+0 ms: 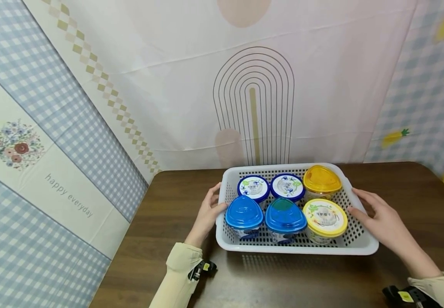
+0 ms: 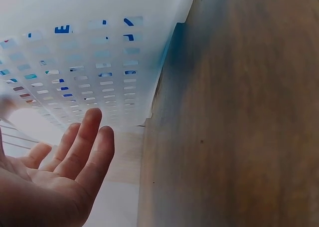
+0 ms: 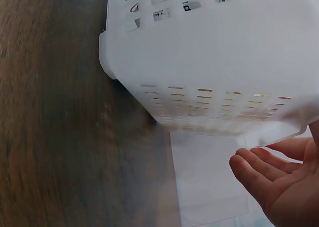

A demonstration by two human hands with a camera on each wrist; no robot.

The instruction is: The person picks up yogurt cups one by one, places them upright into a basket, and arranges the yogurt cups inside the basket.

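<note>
A white perforated plastic basket (image 1: 299, 250) sits on the table, tubs standing inside it. Its front row has two tubs with domed blue lids (image 1: 244, 212) and a tub with a flat yellow lid (image 1: 325, 218). Behind them are two tubs with white, blue-rimmed lids (image 1: 253, 188) and one with a domed amber lid (image 1: 322, 179). At the basket's left side is my left hand (image 1: 208, 214), its thumb at the rim and its fingers (image 2: 82, 142) loosely extended along the outside. My right hand (image 1: 383, 220) is at the right rim, fingers (image 3: 254, 174) nearly straight.
The dark brown wooden table (image 1: 160, 239) extends on both sides and in front of the basket. A white patterned cloth (image 1: 183, 107) hangs behind the table's back edge, and blue checked cloth (image 1: 21, 64) lines the left side.
</note>
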